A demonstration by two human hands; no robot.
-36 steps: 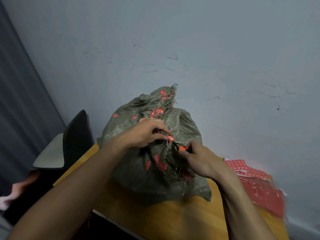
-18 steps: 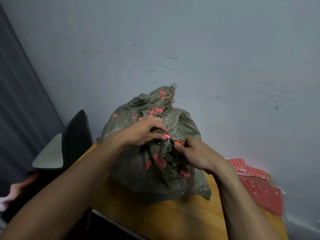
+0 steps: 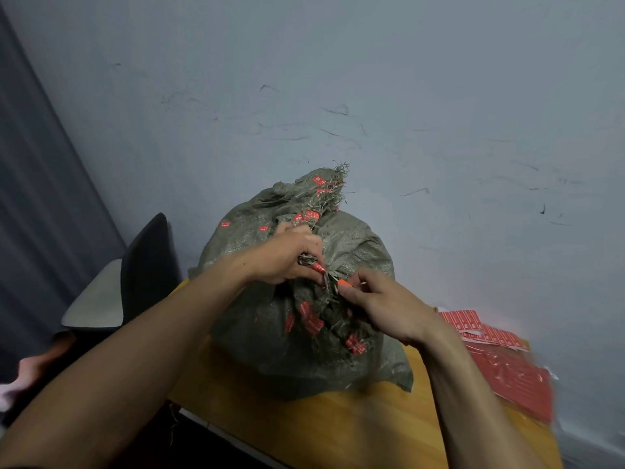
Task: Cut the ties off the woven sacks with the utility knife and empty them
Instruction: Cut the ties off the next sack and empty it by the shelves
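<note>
- Left hand [image 3: 287, 257] pinches a bunched, frayed gather [image 3: 326, 275] on the front of the woven sack [image 3: 358, 252], fingers curled tight on it; right hand [image 3: 382, 306] is closed round the utility knife [image 3: 343, 283]; only the knife's orange tip shows, touching the gather from the sack's right
- Sack stands upright on the wooden table [image 3: 338, 431], bulging full, mouth shut; wall [image 3: 406, 96] close behind the sack
- Progress, as judged: early; the cutting step is in hand at the front gather; whether the tie there has parted cannot be told, too small and half hidden by fingers
- A second frayed gather [image 3: 333, 184] at the sack's top looks closed and untouched; nothing appears to have been tipped out of this sack
- Left to do, as judged: finish this cut; free the top gather if it is tied; empty the sack; any other sacks are out of view
- Counts: sacks, one; knives, one; hands, two; gathers, two
- Small red labels [image 3: 313, 321] on the sack's face: about a dozen, exact number unclear
- Red printed sheets [image 3: 507, 363] in a blurred heap right of the sack: cannot be counted
- Dark chair [image 3: 145, 265] left of the sack: one
</note>
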